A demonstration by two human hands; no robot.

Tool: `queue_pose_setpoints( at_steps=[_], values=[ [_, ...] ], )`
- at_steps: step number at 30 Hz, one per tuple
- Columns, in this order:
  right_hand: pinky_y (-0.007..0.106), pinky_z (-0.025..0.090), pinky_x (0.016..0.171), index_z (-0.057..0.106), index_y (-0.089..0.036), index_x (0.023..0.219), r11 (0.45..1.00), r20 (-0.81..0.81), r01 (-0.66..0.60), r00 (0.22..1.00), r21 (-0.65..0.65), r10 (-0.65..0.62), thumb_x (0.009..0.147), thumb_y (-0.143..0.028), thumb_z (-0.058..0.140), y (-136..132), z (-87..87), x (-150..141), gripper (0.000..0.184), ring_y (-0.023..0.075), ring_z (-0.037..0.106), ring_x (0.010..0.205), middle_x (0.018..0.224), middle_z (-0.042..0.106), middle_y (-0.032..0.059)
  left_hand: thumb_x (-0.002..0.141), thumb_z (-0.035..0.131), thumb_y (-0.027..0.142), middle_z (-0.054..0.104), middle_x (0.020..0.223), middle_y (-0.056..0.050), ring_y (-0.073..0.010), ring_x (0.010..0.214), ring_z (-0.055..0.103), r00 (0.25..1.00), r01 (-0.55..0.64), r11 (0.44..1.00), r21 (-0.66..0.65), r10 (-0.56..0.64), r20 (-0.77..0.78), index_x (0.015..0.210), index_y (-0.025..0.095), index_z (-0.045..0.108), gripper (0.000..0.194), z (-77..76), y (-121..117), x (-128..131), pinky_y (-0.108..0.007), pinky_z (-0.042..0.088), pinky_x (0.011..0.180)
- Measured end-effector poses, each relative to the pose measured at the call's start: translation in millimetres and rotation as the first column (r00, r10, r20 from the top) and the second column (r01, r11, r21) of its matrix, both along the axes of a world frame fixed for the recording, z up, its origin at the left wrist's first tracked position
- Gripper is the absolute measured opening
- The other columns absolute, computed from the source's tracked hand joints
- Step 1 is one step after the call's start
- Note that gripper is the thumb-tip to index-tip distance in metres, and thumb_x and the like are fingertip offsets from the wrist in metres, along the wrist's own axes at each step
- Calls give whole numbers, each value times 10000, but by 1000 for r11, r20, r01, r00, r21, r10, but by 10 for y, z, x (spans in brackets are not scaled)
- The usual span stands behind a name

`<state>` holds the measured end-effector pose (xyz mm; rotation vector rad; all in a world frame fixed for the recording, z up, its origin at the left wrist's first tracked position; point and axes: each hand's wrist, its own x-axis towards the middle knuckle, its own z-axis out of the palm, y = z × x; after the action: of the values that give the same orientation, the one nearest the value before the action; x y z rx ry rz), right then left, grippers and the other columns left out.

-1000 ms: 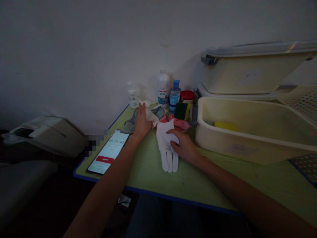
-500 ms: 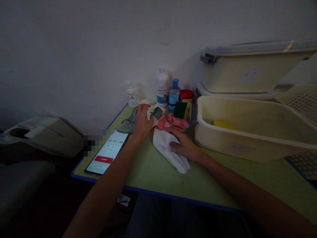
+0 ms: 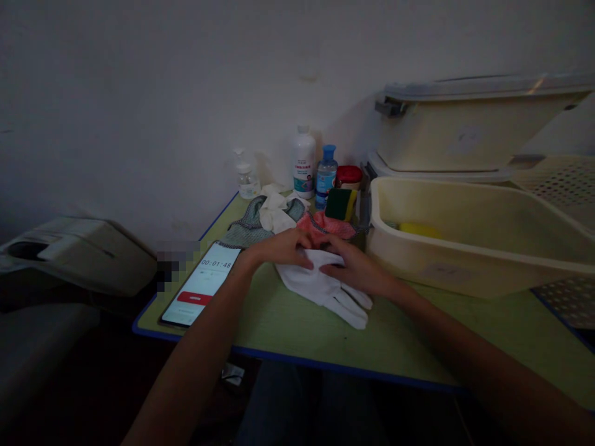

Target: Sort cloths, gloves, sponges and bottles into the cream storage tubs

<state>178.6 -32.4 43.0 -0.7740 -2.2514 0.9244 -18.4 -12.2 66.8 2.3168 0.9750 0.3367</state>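
A white glove [image 3: 320, 286] lies on the table, its fingers pointing toward the near right. My left hand [image 3: 288, 246] is closed on its far left part, thumb on top of the fabric. From the right, my right hand [image 3: 356, 267] grips the same glove, its fingertips close to those of my left hand. Just behind both hands lies a pink mesh cloth [image 3: 325, 224]. Farther left are a crumpled white cloth [image 3: 275, 209] and a grey mesh cloth [image 3: 246, 230], which neither hand touches.
A phone [image 3: 202, 282] showing a timer lies at the left. Along the wall stand a white bottle [image 3: 304, 162], a blue bottle [image 3: 326, 176], a red-lidded jar [image 3: 348, 176] and a small jar [image 3: 248, 183]. A sponge [image 3: 341, 204] rests beside the open cream bin [image 3: 446, 266]; a lidded bin [image 3: 474, 133] is behind.
My left hand has left the crumpled white cloth and moved right and nearer, onto the white glove. The glove has turned and spread slightly, with its fingers now farther right.
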Motion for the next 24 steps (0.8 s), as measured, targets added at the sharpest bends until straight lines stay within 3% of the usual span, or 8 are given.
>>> queue_pose_setpoints(
  at_steps=[3,6,9,11,16,18,20,24],
  values=[
    [411,424,957,493,-170,1091,993,-15,62,998,-100,-63,675,-124,653,-7,41,-15,448,205,549,1077,1156,568,80,661,698,300,679,964,-49,-179,941,581,974,-57,998,22,51,220,752,157,699,170,117,-32,-54,-279,427,823],
    [428,414,978,468,-151,1127,955,10,189,981,-228,-192,610,-99,694,-21,56,-55,566,222,531,1109,1197,547,98,654,675,347,669,877,-49,-167,837,588,899,-240,971,-22,231,371,765,139,679,236,162,-34,-89,-273,441,730],
    [420,454,943,458,-151,1116,901,-26,221,968,-373,-249,610,-77,671,-33,40,-100,554,212,562,1062,1187,554,93,645,639,390,562,644,14,-104,577,486,814,-414,905,-99,417,405,710,126,623,272,134,6,-119,-217,360,528],
    [396,485,908,457,-165,1086,864,-103,217,951,-454,-293,631,-82,645,-37,27,-121,499,197,575,1038,1192,551,86,632,631,397,486,587,41,-82,529,417,782,-471,877,-95,465,415,663,132,580,271,119,28,-143,-199,304,489],
    [327,556,721,422,-224,1123,797,-237,217,882,-564,-408,678,-115,588,-47,60,-92,487,183,585,990,1263,500,80,659,606,429,483,610,38,-79,521,421,810,-452,876,-170,483,333,707,142,542,298,189,-26,-252,-190,288,469],
    [297,550,675,435,-215,1119,806,-172,223,913,-549,-370,680,-115,596,-51,89,-44,479,181,594,958,1234,519,88,684,598,432,507,628,35,-82,528,450,879,-365,899,-243,419,228,740,145,549,297,211,-56,-305,-186,313,473],
    [283,535,653,457,-193,1114,856,-35,220,963,-468,-266,695,-131,614,-54,108,11,452,184,608,913,1156,566,98,688,610,391,549,660,27,-90,568,494,944,-278,927,-250,312,105,744,147,571,254,194,-56,-344,-183,352,502],
    [281,499,648,451,-158,1170,959,268,243,943,-149,-197,727,-142,631,-66,118,68,479,199,626,854,1022,630,101,644,646,242,646,747,-8,-123,667,577,984,-177,958,-227,169,-56,798,138,619,188,75,18,-359,-205,426,592]
  ],
)
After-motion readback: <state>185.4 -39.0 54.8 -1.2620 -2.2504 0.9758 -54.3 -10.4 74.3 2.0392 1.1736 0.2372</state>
